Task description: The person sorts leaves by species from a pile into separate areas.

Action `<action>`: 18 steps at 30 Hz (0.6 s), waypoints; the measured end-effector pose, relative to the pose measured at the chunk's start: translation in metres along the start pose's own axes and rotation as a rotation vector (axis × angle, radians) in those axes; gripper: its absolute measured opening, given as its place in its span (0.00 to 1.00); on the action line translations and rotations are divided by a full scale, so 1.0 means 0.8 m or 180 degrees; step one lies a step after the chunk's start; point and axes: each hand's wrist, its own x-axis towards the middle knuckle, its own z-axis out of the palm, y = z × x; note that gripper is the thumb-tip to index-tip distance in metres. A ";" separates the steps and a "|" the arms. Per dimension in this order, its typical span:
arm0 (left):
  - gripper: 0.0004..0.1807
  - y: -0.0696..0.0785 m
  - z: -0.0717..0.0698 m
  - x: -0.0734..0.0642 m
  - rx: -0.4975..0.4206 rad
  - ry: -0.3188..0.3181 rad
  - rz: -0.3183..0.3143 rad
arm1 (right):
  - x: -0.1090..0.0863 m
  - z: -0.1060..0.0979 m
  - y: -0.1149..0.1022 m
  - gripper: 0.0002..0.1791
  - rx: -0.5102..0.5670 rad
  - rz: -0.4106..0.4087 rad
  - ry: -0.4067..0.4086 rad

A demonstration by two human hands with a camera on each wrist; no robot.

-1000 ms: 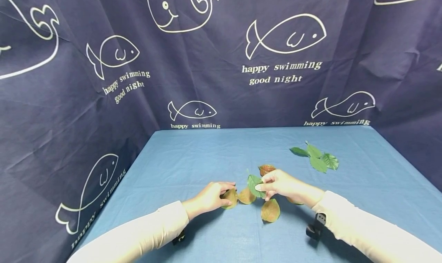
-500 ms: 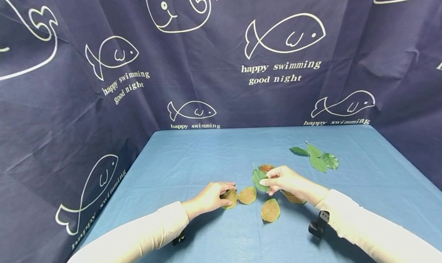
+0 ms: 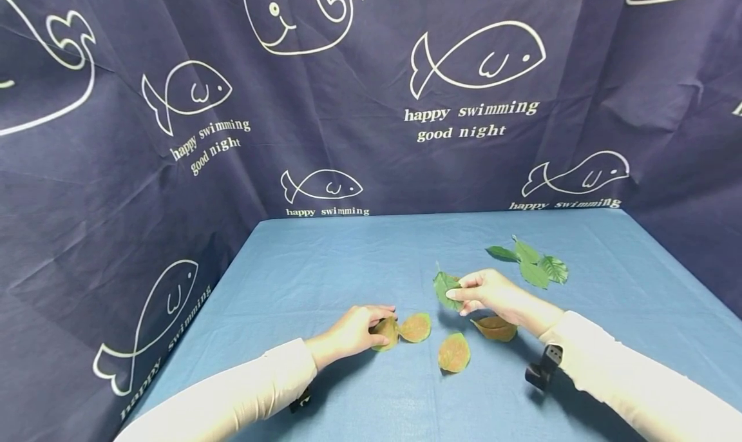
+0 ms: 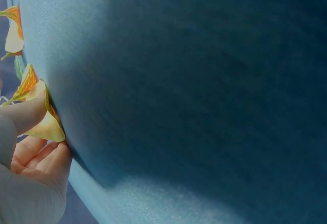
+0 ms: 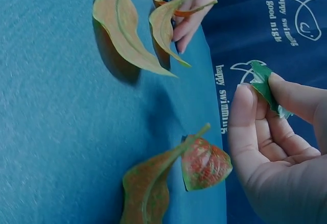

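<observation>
In the head view my left hand (image 3: 355, 332) rests at the table's middle and pinches a yellow-brown leaf (image 3: 386, 336) by its edge. The left wrist view shows the thumb over that leaf (image 4: 50, 124) and fingers below. My right hand (image 3: 498, 298) holds a green leaf (image 3: 445, 287) between thumb and fingers, raised above the cloth, stem pointing away. A reddish leaf (image 5: 205, 164) is nearly hidden behind it in the head view. Between the hands lie a second yellow-brown leaf (image 3: 416, 328) and another one (image 3: 454, 353) nearer the front. A brown leaf (image 3: 496, 328) sits under the right wrist.
Several green leaves (image 3: 534, 271) lie grouped at the back right of the blue tablecloth (image 3: 348, 255). Behind and at the sides hangs a dark blue curtain (image 3: 371, 139) with white fish drawings. A black device (image 3: 543, 367) hangs under the right wrist.
My right hand has carried the green leaf to the right and away from me, off the second yellow-brown leaf and across the reddish one. The brown leaf has come into fuller view. My left hand stays put.
</observation>
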 end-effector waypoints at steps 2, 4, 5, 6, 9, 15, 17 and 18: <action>0.25 0.000 0.000 0.000 -0.0011 -0.0005 -0.0007 | 0.000 -0.003 0.000 0.14 0.0043 -0.0021 0.0023; 0.25 0.000 0.000 0.000 0.0000 0.0002 0.0010 | 0.001 -0.006 0.001 0.15 0.0059 -0.0051 0.0033; 0.25 -0.001 0.000 0.000 0.0002 0.0002 0.0015 | 0.001 -0.008 0.001 0.15 0.0063 -0.0052 0.0043; 0.25 -0.001 0.000 0.000 0.0006 0.0004 0.0021 | 0.001 -0.009 0.001 0.15 0.0068 -0.0051 0.0052; 0.25 -0.002 0.000 0.001 0.0014 0.0018 0.0047 | 0.002 -0.014 0.003 0.15 0.0081 -0.0052 0.0069; 0.25 -0.003 0.001 0.002 -0.0021 0.0018 0.0042 | 0.003 -0.023 0.008 0.05 0.0152 -0.0089 0.0122; 0.25 -0.003 0.001 0.002 -0.0026 0.0017 0.0044 | 0.004 -0.025 0.010 0.04 0.0169 -0.0103 0.0147; 0.25 -0.003 0.000 0.001 -0.0029 0.0015 0.0042 | 0.004 -0.027 0.011 0.04 0.0171 -0.0111 0.0156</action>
